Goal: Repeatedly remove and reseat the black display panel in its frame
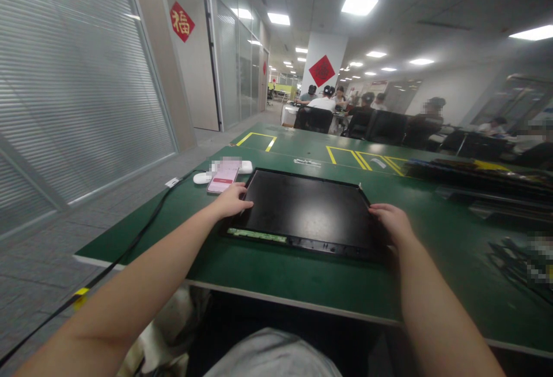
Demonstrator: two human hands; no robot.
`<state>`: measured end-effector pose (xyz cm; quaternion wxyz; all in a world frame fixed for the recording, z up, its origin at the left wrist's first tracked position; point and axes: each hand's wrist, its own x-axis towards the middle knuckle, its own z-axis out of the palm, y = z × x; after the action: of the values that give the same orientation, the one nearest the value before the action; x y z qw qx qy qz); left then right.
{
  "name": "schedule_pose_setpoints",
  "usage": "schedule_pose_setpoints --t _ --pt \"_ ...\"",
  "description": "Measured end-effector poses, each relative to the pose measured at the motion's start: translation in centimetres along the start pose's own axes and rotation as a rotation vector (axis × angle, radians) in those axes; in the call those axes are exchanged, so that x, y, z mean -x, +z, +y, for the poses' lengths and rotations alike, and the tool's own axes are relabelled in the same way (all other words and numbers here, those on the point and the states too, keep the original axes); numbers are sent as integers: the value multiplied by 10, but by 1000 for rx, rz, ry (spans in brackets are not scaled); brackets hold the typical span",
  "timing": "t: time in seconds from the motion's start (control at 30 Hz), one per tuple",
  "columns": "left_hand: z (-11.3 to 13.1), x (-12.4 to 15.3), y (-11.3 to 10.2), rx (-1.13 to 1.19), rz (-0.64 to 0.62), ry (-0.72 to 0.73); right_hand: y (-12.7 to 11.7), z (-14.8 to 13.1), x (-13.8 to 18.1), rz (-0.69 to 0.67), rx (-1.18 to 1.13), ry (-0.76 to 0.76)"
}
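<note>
A black flat display panel [309, 207] lies screen up on the green table, a little tilted in my view. Along its near edge runs a narrow green circuit board [257, 235] on the left, with a black strip to the right of it. My left hand [231, 200] grips the panel's left edge, its thumb over the rim. Fingers pinched, my right hand [394, 221] holds the right edge near the upper corner. Some fingertips of both hands are hidden at the frame's sides.
A smartphone [223, 179] rests on a white object [245, 167] left of the panel. A black cable [147, 224] crosses the table's left edge. Stacked dark panels [470, 176] and loose cables [514, 262] are at the right. Several people sit at tables farther back.
</note>
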<state>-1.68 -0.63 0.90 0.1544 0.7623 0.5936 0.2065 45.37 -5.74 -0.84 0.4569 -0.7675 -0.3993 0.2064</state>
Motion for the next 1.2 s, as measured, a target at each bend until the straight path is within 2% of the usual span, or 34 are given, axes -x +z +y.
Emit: schedule_pose_setpoints --t 0.23,0.4,0.5,0.6,0.7,1.2 --pt "-6 4 3 -48 53 186 0 -1 2 11 114 -76" --pt "-2 10 -9 -79 -80 383 1 -2 3 10 147 -100" --pt "2 16 -18 -29 -213 456 1 -2 3 2 153 -101" --pt "6 20 -24 10 -293 465 2 -1 3 1 150 -97" --pt "8 22 -27 21 -316 462 2 1 2 -10 131 -109" --pt "10 25 -36 67 -315 541 2 0 4 10 173 -120"
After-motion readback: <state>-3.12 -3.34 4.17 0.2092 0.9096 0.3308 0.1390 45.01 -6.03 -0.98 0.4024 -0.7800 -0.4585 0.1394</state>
